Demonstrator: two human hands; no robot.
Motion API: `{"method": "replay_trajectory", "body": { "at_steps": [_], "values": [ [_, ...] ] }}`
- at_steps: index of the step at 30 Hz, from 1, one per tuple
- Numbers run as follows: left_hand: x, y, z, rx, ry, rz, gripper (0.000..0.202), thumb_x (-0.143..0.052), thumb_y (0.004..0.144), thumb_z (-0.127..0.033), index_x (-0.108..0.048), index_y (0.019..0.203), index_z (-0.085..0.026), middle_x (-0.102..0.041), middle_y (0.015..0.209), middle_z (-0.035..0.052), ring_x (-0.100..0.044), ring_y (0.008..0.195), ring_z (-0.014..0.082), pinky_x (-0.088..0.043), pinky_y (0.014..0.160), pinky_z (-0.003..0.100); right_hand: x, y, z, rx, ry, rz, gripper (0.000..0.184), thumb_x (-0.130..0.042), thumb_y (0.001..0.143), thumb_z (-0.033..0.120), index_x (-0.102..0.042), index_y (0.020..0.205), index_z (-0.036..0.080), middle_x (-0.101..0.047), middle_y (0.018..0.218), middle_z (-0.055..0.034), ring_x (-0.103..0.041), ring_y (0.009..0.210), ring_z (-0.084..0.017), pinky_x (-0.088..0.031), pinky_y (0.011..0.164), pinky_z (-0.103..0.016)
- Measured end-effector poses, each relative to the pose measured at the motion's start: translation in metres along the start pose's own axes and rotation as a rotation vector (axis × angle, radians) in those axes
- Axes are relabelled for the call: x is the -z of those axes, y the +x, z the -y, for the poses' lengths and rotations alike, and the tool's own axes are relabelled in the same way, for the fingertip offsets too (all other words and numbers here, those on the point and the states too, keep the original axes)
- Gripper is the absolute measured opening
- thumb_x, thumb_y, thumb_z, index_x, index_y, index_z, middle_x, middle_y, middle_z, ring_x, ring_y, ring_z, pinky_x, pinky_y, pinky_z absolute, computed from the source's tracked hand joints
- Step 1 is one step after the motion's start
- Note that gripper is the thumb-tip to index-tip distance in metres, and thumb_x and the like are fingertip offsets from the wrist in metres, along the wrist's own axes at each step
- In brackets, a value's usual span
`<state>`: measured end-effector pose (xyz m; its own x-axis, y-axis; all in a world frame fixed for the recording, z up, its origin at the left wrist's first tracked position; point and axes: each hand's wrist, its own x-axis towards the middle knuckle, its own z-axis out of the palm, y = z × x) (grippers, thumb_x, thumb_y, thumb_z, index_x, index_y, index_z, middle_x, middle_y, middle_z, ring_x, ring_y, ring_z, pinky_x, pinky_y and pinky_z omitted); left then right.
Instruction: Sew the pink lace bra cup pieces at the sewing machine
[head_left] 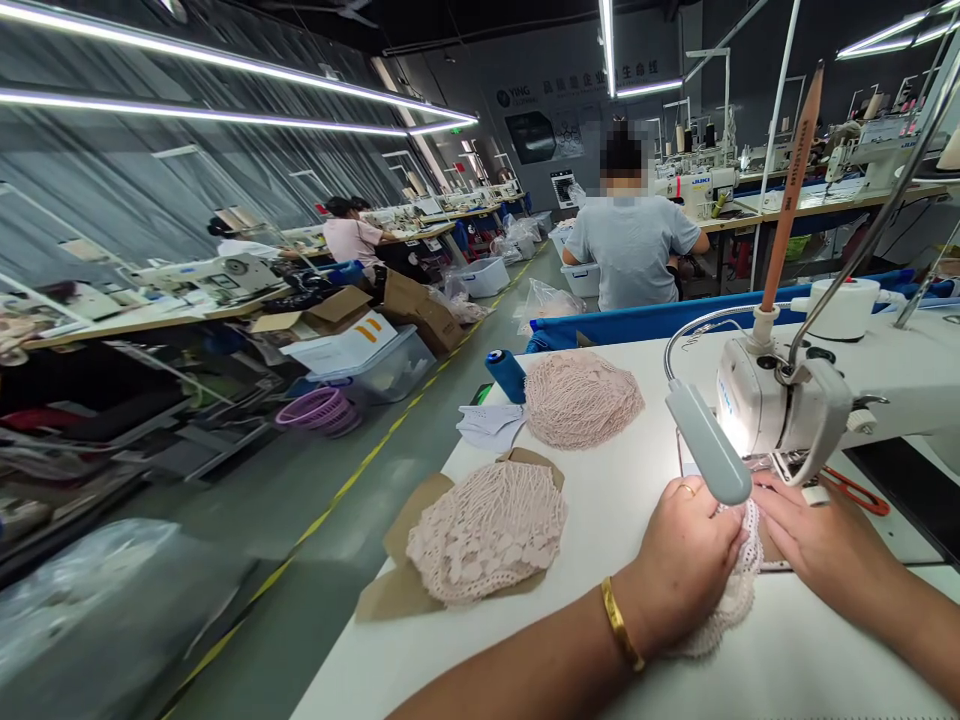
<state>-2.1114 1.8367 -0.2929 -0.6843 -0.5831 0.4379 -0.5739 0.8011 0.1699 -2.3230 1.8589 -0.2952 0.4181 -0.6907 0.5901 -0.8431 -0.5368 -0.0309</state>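
Under the head of a white sewing machine (750, 395) lies a strip of pale pink lace (739, 590), its scalloped edge trailing toward me. My left hand (686, 540), with a gold bangle at the wrist, is closed on the lace just left of the needle area. My right hand (829, 535) rests on the bed with its fingers stretched toward the lace, touching its right side. A grey lamp (709, 445) hides the fingertips in part and the needle. Orange-handled thread snips (859, 490) lie beyond my right hand.
Two stacks of pink lace pieces (585, 398) (491, 535) lie on the white table, the nearer on brown card. A blue thread cone (505, 375) stands behind. A person in a grey shirt (634, 250) sits ahead. Boxes and a purple basket (319, 410) line the left aisle.
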Motion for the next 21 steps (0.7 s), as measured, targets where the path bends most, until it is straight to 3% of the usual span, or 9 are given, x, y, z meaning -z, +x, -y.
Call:
{"method": "replay_trajectory", "body": {
  "at_steps": [5, 8, 10, 12, 15, 18, 21],
  "values": [
    [0.019, 0.001, -0.001, 0.040, -0.071, 0.122, 0.017, -0.062, 0.103, -0.033, -0.069, 0.106, -0.018, -0.071, 0.111, 0.0114, -0.064, 0.099, 0.0286, -0.055, 0.087, 0.044, 0.000, -0.005, -0.004, -0.049, 0.107, 0.091, 0.036, -0.039, 0.103, 0.014, -0.074, 0.106, 0.022, -0.076, 0.104, -0.0110, -0.065, 0.070, -0.023, -0.045, 0.056, -0.033],
    [0.040, -0.002, -0.006, 0.056, -0.102, 0.274, 0.044, -0.074, 0.092, -0.060, -0.067, 0.105, -0.019, -0.068, 0.113, 0.0118, -0.063, 0.104, 0.0319, -0.053, 0.090, 0.047, 0.004, -0.013, -0.010, -0.106, 0.244, 0.198, 0.033, -0.044, 0.105, 0.021, -0.073, 0.119, 0.027, -0.075, 0.114, -0.0102, -0.070, 0.086, -0.026, -0.055, 0.068, -0.036],
    [0.050, -0.006, -0.010, 0.038, -0.107, 0.355, 0.056, -0.078, 0.082, -0.069, -0.064, 0.104, -0.019, -0.065, 0.118, 0.0121, -0.062, 0.107, 0.0335, -0.051, 0.091, 0.048, 0.007, -0.018, -0.014, -0.103, 0.333, 0.279, 0.032, -0.047, 0.106, 0.025, -0.070, 0.128, 0.029, -0.074, 0.123, -0.0101, -0.071, 0.098, -0.027, -0.059, 0.078, -0.039],
    [0.053, -0.010, -0.013, 0.031, -0.093, 0.383, 0.038, -0.077, 0.087, -0.051, -0.062, 0.101, -0.019, -0.064, 0.122, 0.0119, -0.061, 0.109, 0.0319, -0.049, 0.091, 0.046, 0.012, -0.023, -0.018, -0.077, 0.397, 0.357, 0.031, -0.050, 0.108, 0.029, -0.066, 0.134, 0.030, -0.069, 0.135, -0.0098, -0.070, 0.110, -0.028, -0.060, 0.089, -0.042],
    [0.045, -0.012, -0.015, 0.041, -0.099, 0.310, 0.008, -0.062, 0.088, -0.018, -0.057, 0.094, -0.019, -0.067, 0.116, 0.0105, -0.062, 0.102, 0.0268, -0.048, 0.087, 0.041, 0.015, -0.026, -0.019, -0.054, 0.438, 0.423, 0.037, -0.063, 0.106, 0.041, -0.061, 0.142, 0.033, -0.061, 0.149, -0.0097, -0.066, 0.123, -0.030, -0.059, 0.098, -0.045],
    [0.033, -0.009, -0.012, 0.053, -0.226, 0.179, 0.008, -0.052, 0.093, -0.015, -0.052, 0.088, -0.021, -0.066, 0.092, 0.0055, -0.059, 0.081, 0.0210, -0.046, 0.075, 0.036, 0.011, -0.023, -0.014, -0.045, 0.481, 0.396, 0.040, -0.066, 0.105, 0.044, -0.060, 0.142, 0.031, -0.062, 0.146, -0.0102, -0.064, 0.124, -0.030, -0.058, 0.098, -0.045],
    [0.027, -0.001, -0.008, 0.148, -0.406, 0.077, 0.017, -0.041, 0.103, -0.016, -0.048, 0.089, -0.022, -0.061, 0.081, 0.0016, -0.053, 0.068, 0.0177, -0.045, 0.068, 0.033, 0.002, -0.017, -0.008, -0.061, 0.516, 0.309, 0.026, -0.045, 0.112, 0.031, -0.066, 0.125, 0.026, -0.071, 0.125, -0.0099, -0.067, 0.110, -0.027, -0.058, 0.092, -0.043]
  ]
}}
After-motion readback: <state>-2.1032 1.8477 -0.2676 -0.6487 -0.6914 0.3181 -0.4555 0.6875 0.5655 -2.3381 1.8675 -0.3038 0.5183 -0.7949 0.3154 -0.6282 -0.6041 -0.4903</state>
